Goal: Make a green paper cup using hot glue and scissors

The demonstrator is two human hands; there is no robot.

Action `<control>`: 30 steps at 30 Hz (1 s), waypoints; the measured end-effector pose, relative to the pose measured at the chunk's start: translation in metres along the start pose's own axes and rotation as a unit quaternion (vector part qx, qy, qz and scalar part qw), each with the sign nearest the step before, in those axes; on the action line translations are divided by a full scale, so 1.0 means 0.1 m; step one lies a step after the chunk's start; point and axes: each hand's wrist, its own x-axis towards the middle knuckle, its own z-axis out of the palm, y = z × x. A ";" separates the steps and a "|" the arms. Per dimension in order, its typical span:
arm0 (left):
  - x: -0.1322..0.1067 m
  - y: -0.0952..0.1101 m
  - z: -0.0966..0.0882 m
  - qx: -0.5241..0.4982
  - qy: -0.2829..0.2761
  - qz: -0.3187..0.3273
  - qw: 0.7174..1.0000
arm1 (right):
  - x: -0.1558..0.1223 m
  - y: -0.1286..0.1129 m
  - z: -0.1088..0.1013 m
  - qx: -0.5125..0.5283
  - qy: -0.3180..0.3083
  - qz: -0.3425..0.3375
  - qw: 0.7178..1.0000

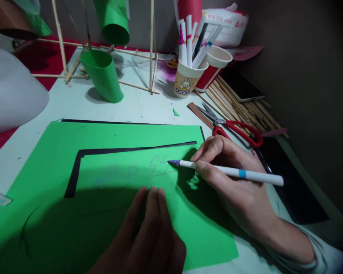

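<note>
A white marker [228,172] with a purple tip and a blue band is pinched in my right hand [240,182]. Its tip meets the green paper [208,228], at faint pencil outlines of shapes or characters. My left hand [151,232] lies with outstretched fingers on the same sheet, just below those outlines; its palm is out of sight. A bent black paper strip [111,151] runs above and to the left of the outlines. Dark edging also shows along the sheet's far side.
Red-handled scissors [240,131] lie beyond my right hand, near a bundle of thin sticks [234,104]. A rabbit-print cup [185,82] holds several markers. Green paper tubes [103,78] stand and hang around a stick frame [151,45]. A dark flat device [291,179] lies at right.
</note>
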 end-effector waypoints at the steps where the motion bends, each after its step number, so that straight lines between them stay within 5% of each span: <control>1: 0.00 0.00 0.01 -0.001 0.003 0.001 1.000 | 0.00 0.00 0.00 -0.002 0.003 -0.004 1.000; 17: -0.01 0.01 0.05 -0.017 0.028 0.001 0.999 | -0.02 0.00 0.00 -0.029 0.006 -0.024 0.999; 25: 0.04 0.00 -0.06 -0.002 -0.021 -0.009 1.000 | -0.02 -0.02 -0.02 -0.046 0.010 -0.021 0.999; 30: 0.02 -0.01 0.00 -0.007 0.020 0.003 1.000 | -0.03 0.00 -0.02 -0.045 0.011 -0.028 0.999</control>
